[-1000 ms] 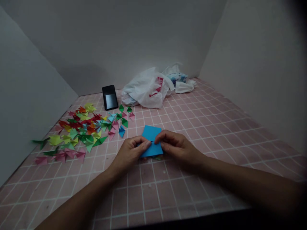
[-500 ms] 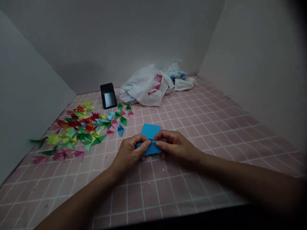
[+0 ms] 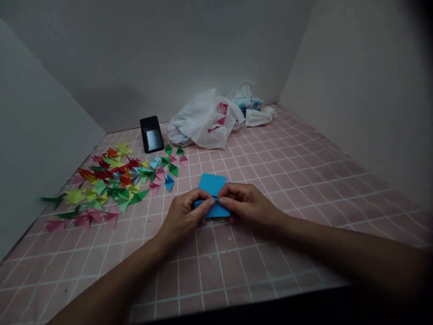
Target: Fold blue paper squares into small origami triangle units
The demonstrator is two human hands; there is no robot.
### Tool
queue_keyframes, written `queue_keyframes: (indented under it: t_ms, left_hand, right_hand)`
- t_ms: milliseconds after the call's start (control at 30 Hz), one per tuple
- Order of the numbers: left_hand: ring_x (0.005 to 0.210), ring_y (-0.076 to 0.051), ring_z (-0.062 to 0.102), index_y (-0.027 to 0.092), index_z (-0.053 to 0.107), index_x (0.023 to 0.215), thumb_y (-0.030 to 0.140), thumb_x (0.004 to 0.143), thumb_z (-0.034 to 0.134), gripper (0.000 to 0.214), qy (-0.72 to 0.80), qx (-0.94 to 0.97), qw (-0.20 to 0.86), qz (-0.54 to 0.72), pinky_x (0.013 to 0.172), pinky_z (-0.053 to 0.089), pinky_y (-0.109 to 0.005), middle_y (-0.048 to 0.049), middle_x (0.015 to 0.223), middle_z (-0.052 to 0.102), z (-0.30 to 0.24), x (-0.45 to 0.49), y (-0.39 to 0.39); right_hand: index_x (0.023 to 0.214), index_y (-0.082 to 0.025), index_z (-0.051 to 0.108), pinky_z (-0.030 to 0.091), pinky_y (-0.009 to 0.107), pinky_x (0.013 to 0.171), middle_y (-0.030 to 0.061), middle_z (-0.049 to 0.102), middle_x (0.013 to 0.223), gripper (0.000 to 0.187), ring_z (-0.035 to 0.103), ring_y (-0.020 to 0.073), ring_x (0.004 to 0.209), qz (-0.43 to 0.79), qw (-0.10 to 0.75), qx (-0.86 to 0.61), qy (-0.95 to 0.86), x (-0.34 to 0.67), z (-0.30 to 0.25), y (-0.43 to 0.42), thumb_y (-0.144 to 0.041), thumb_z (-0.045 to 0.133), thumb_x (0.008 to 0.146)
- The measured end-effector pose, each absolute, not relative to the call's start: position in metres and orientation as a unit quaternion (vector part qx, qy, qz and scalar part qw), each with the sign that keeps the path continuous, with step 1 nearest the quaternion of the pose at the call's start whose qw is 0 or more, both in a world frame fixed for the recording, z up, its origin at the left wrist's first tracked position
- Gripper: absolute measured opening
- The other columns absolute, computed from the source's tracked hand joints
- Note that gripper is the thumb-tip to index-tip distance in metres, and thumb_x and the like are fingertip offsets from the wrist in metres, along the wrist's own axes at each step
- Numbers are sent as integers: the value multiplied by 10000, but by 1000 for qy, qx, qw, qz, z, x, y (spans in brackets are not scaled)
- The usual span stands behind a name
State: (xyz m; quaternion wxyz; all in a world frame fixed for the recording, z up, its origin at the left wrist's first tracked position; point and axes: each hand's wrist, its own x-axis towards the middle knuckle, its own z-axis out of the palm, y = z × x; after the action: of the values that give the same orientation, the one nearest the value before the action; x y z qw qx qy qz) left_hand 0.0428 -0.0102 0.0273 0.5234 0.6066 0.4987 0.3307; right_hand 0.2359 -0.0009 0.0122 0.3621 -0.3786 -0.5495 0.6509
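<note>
Pinching the blue paper [image 3: 211, 185] mid-frame tight in left hand [image 3: 184, 217] and right hand [image 3: 249, 206], probably risking a crooked crease from slipping edges.

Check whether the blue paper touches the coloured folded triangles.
No, the blue paper sheet lies apart from the coloured folded paper triangles.

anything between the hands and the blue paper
Nothing visible. The left hand and the right hand both pinch the blue paper directly at its near edge; the folded paper triangles lie apart to the left.
</note>
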Motion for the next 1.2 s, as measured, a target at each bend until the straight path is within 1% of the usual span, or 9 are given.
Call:
queue_keyframes:
  t_ms: [133,233,500,667,767,867,933,1067,1200]
  left_hand:
    - [508,-80,527,179,609,939,368,782,733,275,493,528,578,380,472,433,-199,33,724,601,27,44,-8]
    - [552,-93,556,189,586,973,328,752,749,307,479,511,580,416,500,459,-205,31,750,613,25,44,-7]
    - [706,-128,568,208,631,993,232,809,697,197,453,648,484,374,634,455,-243,-1,837,628,20,42,-12]
    - [724,-130,588,203,560,1066,260,795,716,318,448,563,548,427,636,482,-238,4,838,608,23,45,-12]
    - [747,-134,603,196,560,1058,277,752,755,371,461,529,546,458,620,490,-224,-2,856,606,27,46,-12]
    - [760,-137,614,202,572,1083,293,724,781,424,467,511,544,475,629,501,-223,-2,869,622,29,47,-12]
    - [745,-140,617,192,598,1022,321,712,789,386,472,502,556,466,643,510,-238,-1,843,633,29,47,-12]
    - [634,-124,568,158,628,773,389,741,760,268,495,513,566,414,598,473,-243,2,701,619,28,47,-13]
    - [610,-117,544,151,654,718,364,758,738,233,507,527,540,416,576,448,-234,-2,662,619,28,47,-13]
  right_hand:
    - [802,-179,594,402,227,525,-39,557,619,227,528,98,540,646,376,-398,-532,237,12,-1,-380,679,865]
    - [819,-182,585,407,224,528,-41,555,605,232,523,98,540,649,377,-402,-524,237,12,-1,-384,692,856]
    - [733,-169,613,334,242,542,-28,489,652,263,439,103,597,592,367,-388,-604,238,14,0,-392,657,867]
    - [711,-177,579,356,244,541,-34,507,631,265,455,100,570,638,360,-385,-561,235,13,0,-390,690,822]
    - [720,-172,596,370,244,536,-34,530,596,251,482,101,548,658,338,-383,-553,234,12,-1,-380,709,803]
    - [736,-177,593,404,247,533,-33,551,589,262,518,106,541,666,352,-380,-538,233,13,-2,-396,722,801]
    - [749,-186,579,427,248,522,-33,563,601,274,532,106,534,660,378,-383,-524,232,13,-3,-410,727,806]
    - [769,-200,560,468,247,518,-35,574,637,279,555,105,544,643,422,-398,-499,232,12,-5,-413,734,817]
    - [777,-199,554,495,251,540,-28,604,636,284,582,109,552,654,418,-394,-492,233,10,-5,-409,740,823]
